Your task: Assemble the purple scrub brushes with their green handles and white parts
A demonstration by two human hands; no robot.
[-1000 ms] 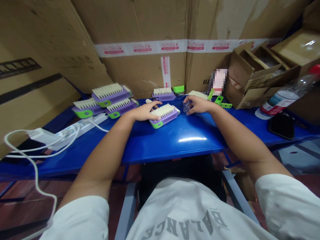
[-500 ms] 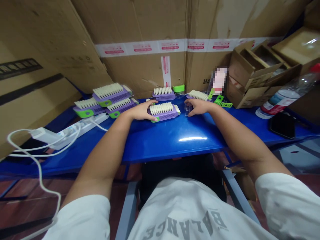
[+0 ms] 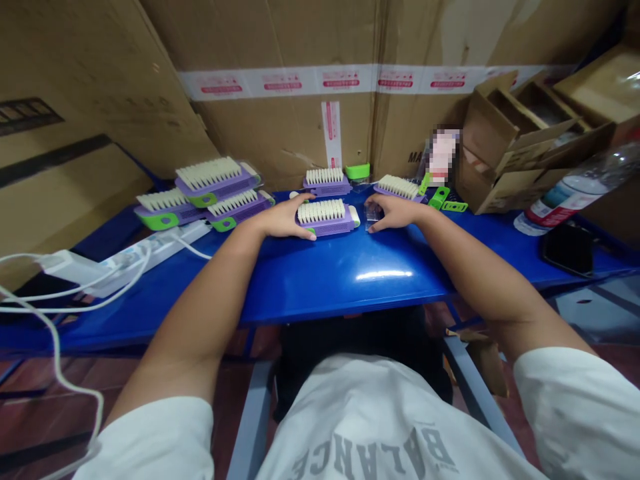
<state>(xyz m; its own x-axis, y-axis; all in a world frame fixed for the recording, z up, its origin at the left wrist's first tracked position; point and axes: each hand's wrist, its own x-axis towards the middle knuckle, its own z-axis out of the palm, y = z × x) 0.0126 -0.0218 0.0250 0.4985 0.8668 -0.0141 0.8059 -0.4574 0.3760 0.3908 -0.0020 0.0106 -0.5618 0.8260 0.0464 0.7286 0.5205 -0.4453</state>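
Observation:
A purple and green brush [image 3: 327,223] with cream bristles facing up lies in the middle of the blue table. My left hand [image 3: 287,219] is wrapped round its left end, thumb in front and fingers behind. To the right of it, my right hand [image 3: 395,212] curls its thumb and fingers round a small clear plastic piece [image 3: 373,217], partly hidden by the hand. Behind the hands are another brush [image 3: 326,181] and, close by my right fingers, a third brush [image 3: 400,188]. Several more brushes [image 3: 217,179] are heaped to the left.
A white power strip [image 3: 150,257] with cables lies at the left on the blue table [image 3: 320,287]. Green plastic parts [image 3: 440,198], a bottle [image 3: 557,200], a black phone [image 3: 567,250] and open cartons [image 3: 500,143] stand at the right. Large cardboard [image 3: 280,133] walls the back.
The view has shifted slightly. Both hands stay almost where they were, the left on the brush and the right round the clear piece.

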